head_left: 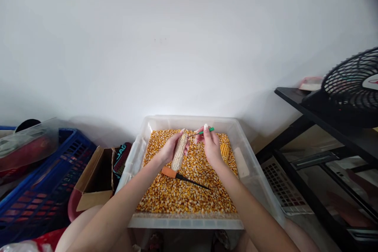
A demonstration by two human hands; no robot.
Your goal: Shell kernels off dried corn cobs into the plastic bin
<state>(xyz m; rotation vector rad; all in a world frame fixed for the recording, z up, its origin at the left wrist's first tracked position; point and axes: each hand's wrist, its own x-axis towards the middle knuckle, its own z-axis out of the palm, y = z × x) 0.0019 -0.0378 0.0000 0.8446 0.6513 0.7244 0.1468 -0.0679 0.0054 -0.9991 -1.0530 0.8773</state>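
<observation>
My left hand (171, 146) is closed around a corn cob (179, 153) that looks mostly stripped of kernels. In my right hand (210, 143) is a small screwdriver-like tool with a green handle (210, 129); its thin metal shaft points left at the cob's upper end. Whether the tip touches the cob I cannot tell. Below the cob, a pointed black tool with an orange handle (169, 172) lies on loose corn kernels (189, 201). An ear of corn (225, 152) with its kernels on rests beside my right wrist, partly hidden by it.
The kernels fill a translucent plastic bin (186, 223) before a white wall. To the left are a blue crate (32, 201), a cardboard box (96, 199) and a dark mesh item (121, 160). On the right, a black rack (307, 106) carries a fan (354, 82); a white basket (283, 185) stands below.
</observation>
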